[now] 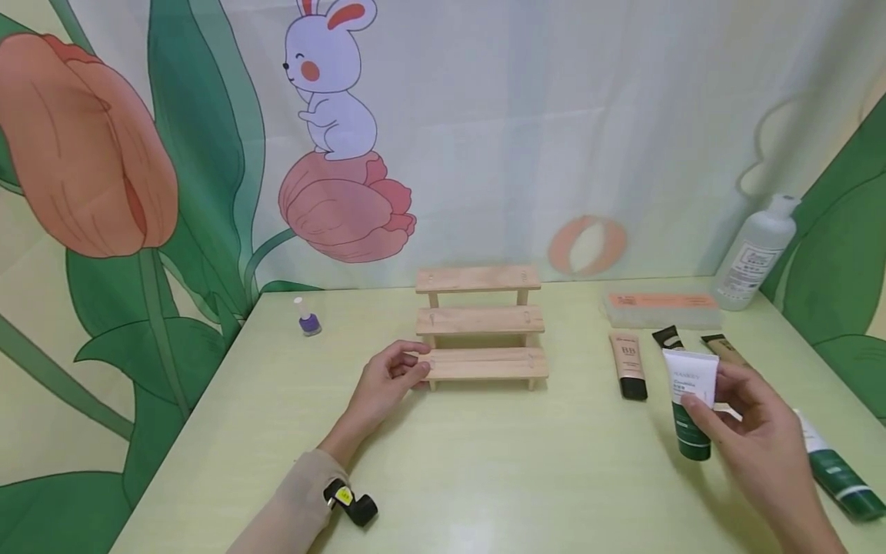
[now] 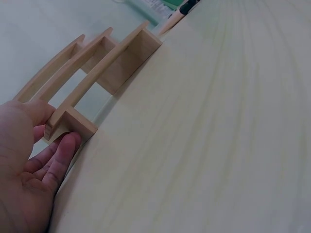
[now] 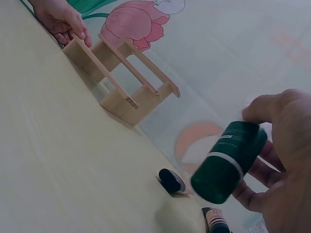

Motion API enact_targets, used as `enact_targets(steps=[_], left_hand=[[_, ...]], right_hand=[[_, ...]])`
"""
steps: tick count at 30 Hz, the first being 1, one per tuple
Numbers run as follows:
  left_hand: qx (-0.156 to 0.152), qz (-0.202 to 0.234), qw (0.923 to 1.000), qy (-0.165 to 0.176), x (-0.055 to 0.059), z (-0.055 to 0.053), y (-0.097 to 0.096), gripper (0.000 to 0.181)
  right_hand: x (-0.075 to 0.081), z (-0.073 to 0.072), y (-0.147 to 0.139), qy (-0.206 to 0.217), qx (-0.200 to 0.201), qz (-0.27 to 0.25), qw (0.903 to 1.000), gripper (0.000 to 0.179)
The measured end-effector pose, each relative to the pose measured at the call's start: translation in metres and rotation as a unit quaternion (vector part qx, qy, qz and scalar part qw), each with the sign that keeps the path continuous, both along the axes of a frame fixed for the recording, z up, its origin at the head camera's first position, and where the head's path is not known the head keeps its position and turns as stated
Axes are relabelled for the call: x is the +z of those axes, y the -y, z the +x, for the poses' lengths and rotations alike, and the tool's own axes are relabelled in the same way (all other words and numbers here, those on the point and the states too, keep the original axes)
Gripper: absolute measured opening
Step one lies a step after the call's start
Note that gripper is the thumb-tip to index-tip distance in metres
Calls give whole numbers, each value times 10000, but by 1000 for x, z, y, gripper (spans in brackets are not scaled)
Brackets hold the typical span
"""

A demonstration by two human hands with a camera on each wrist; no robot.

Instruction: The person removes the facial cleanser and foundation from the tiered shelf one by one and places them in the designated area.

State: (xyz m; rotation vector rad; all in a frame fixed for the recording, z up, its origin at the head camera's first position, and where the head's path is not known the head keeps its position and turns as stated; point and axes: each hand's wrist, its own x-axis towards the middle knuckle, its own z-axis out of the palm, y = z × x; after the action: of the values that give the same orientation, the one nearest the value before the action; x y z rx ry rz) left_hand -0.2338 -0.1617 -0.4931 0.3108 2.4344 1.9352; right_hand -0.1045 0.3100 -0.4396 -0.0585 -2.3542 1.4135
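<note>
A small three-step wooden display stand (image 1: 484, 365) stands in the middle of the table. My left hand (image 1: 389, 383) grips the left end of its lowest step, as the left wrist view shows, with the thumb above and the fingers (image 2: 60, 158) curled beneath the board. On the right, my right hand (image 1: 761, 431) pinches a white-and-green squeeze tube (image 1: 692, 392) between thumb and fingers. The tube is held above the table with its green cap end (image 3: 214, 182) pointing downward. Behind it lie a pink BB cream tube (image 1: 627, 362) with a black cap and two more small tubes, partly hidden.
A purple nail polish bottle (image 1: 308, 319) stands at the back left. At the back right are a flat translucent box (image 1: 661, 315) and a tall white bottle (image 1: 754, 250). Another white-and-green tube (image 1: 841, 473) lies near the right edge. A printed curtain (image 1: 484, 154) hangs behind the table.
</note>
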Motion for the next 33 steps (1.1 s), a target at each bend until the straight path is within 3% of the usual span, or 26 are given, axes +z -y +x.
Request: enact_targets(steps=[5,9,14,22,26,33], left_hand=[[-6,-9,10000,9,1,1,0,27],[-11,23,10000,17,2,1,-1,27],[-59,101,9999,26,0,1,0,26],[-73,14,10000,-4,-2,0,3,26],[-59,4,10000,-13,0,0,2,26],[-29,-4,10000,21,0,1,1,26]], right_hand=[[0,-2,-5,439,308,502,9973,54],[-1,-6,-6,912,729,930,9888,58],[-2,-11,-6,1724,1093,1379,9692,64],[-5,-18,-12,2816,1440,1170,9414,82],[-7,-18,-11,2983,1520,1019,9367,82],[-9,-15,-9,2860,1473,925,9423,86]])
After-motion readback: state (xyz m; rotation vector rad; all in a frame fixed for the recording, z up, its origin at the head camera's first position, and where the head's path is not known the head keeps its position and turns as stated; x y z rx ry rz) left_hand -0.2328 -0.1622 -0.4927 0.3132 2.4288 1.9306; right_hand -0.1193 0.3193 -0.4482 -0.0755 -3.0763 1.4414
